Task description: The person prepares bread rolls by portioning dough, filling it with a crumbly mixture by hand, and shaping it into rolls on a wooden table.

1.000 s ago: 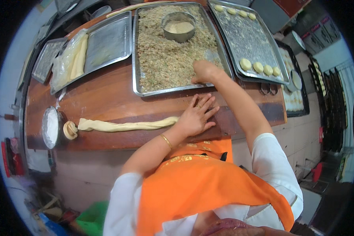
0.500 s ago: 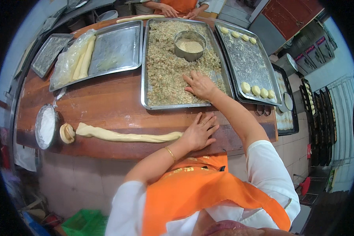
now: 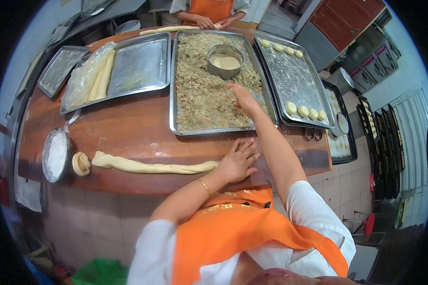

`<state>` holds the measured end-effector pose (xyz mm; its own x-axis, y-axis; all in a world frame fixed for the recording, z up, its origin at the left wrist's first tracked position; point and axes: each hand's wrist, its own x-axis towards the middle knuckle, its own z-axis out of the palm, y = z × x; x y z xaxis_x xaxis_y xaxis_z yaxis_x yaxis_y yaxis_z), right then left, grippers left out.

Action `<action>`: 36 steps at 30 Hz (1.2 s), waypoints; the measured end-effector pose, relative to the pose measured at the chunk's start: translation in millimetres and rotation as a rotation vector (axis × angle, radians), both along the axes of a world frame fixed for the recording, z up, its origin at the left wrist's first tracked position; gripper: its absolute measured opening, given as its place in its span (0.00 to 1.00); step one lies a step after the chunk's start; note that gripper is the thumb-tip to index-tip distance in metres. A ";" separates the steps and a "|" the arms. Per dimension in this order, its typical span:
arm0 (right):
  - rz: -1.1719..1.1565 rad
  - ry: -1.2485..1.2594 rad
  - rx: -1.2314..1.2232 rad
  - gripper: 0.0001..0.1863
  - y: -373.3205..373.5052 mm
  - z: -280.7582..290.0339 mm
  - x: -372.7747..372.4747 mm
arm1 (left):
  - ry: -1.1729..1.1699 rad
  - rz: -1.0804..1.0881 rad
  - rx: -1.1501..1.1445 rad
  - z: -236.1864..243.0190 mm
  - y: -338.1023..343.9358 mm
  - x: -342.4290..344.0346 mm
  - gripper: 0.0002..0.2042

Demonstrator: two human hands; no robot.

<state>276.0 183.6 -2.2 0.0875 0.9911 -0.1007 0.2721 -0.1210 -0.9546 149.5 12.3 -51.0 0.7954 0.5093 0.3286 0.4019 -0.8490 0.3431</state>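
My left hand (image 3: 238, 161) lies spread on the wooden table beside the right end of a long, twisted pale dough strip (image 3: 152, 165). My right hand (image 3: 240, 99) reaches over the metal tray of crumbly mixed filling (image 3: 199, 109), fingers extended toward a round metal bowl (image 3: 226, 71) of pale crumbs standing in it; whether its fingertips touch the filling is hard to tell. At the table's left are a bowl of white powder (image 3: 56, 154) and a coiled dough piece (image 3: 81, 164).
Trays (image 3: 297, 80) with small dough rounds are stacked at right, beside metal rings (image 3: 314, 134). A tray (image 3: 138, 61) with plastic-covered dough logs and a smaller tray (image 3: 57, 71) are left. A co-worker's hands (image 3: 204, 23) handle dough across the table (image 3: 95, 128). Racks (image 3: 385, 152) stand far right.
My right hand has moved up the filling tray toward the bowl, and its fingers are more extended. My left hand stays on the table. The view shifted, bringing the co-worker into sight.
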 end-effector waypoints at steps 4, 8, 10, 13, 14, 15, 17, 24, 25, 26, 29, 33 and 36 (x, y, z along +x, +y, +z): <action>0.090 -0.197 0.259 0.19 15.8 -36.9 23.2 | -0.012 -0.027 -0.008 3.4 -2.4 1.3 0.26; 0.003 -0.281 0.206 0.17 2.6 -26.6 16.2 | -0.010 -0.023 -0.046 -0.2 -1.4 -1.1 0.26; -0.048 0.007 0.058 0.16 -3.3 -19.1 17.0 | -0.040 -0.024 -0.084 4.0 -2.6 -2.9 0.26; 0.004 0.228 -0.015 0.15 -11.3 -2.1 11.5 | -0.040 -0.012 -0.133 11.8 -14.7 -22.3 0.26; 0.043 0.267 -0.015 0.15 -13.9 0.9 9.1 | 0.016 -0.004 -0.130 14.6 -18.1 -31.3 0.27; 0.014 0.208 0.087 0.18 -13.4 -5.4 14.3 | 0.069 -0.007 -0.124 16.8 -21.5 -36.2 0.27; -0.039 0.082 0.291 0.23 -6.4 -24.0 26.9 | 0.052 -0.014 0.036 -1.8 -22.7 -35.8 0.27; -0.069 -0.145 0.151 0.25 5.8 -31.5 37.2 | 0.092 -0.026 -0.042 29.7 -4.6 -30.8 0.13; -0.043 -0.041 0.049 0.25 4.3 -24.5 35.5 | 0.056 -0.021 -0.094 31.2 -3.5 -31.9 0.11; -0.018 0.062 -0.054 0.25 2.3 -18.2 32.8 | 0.019 -0.018 -0.146 32.2 -2.4 -33.7 0.10; -0.098 0.443 0.013 0.22 -1.4 -25.9 37.7 | -0.064 0.043 -0.420 48.8 -4.2 -35.8 0.09; -0.066 0.997 -0.183 0.22 -9.7 -2.3 29.8 | -0.507 0.180 -1.291 32.8 13.6 -45.5 0.10; -0.099 1.147 -0.179 0.22 -11.2 7.7 16.5 | -0.970 -0.187 -1.771 39.2 23.9 -52.2 0.16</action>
